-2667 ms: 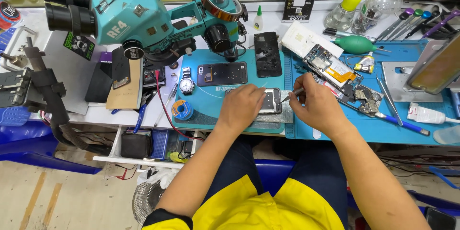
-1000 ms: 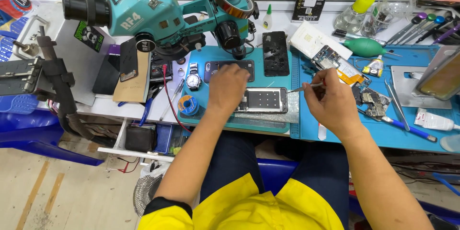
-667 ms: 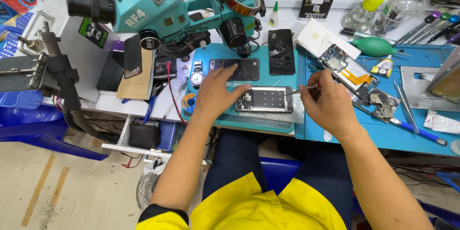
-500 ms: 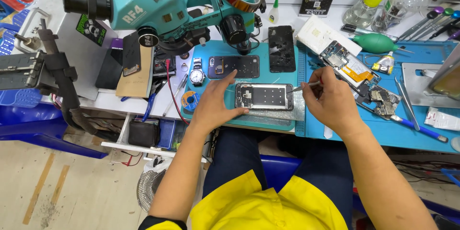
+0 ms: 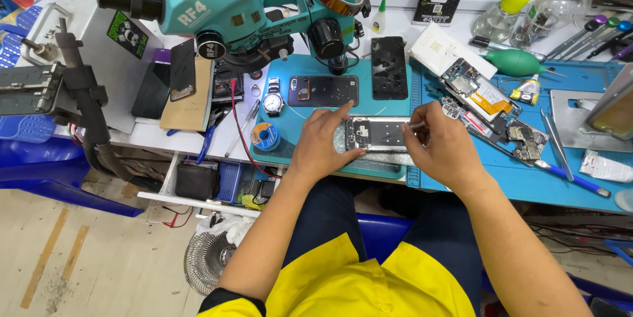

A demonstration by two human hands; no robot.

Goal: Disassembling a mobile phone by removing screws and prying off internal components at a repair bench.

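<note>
An opened phone frame (image 5: 377,134) lies flat near the front edge of a teal work mat (image 5: 290,149), just in front of the person. The left hand (image 5: 323,142) rests on the frame's left end, fingers spread and pressing it down on the mat rather than closed around it. The right hand (image 5: 443,149) sits at the frame's right end, its fingers pinched shut on a thin metal tool (image 5: 417,126) whose tip points left over the frame's inside.

Farther back on the same mat lie a dark phone back cover (image 5: 323,90) and, to its right, a black phone (image 5: 389,67) lying flat. A wristwatch (image 5: 272,101) and a small spool of solder wire (image 5: 265,137) sit at the mat's left side. A teal microscope (image 5: 217,0) stands over the far left of the bench.

On the blue mat (image 5: 527,185) to the right lies another opened phone (image 5: 476,91) with its yellow-orange battery showing, with loose parts just beside it. At the far right, a clear bottle with a yellow cap (image 5: 501,13) stands upright; what it holds cannot be told. A green air blower (image 5: 518,62) lies near it. Below the bench on the left, a small blue basket (image 5: 229,182) sits in an open drawer; its contents are too dim to make out.
</note>
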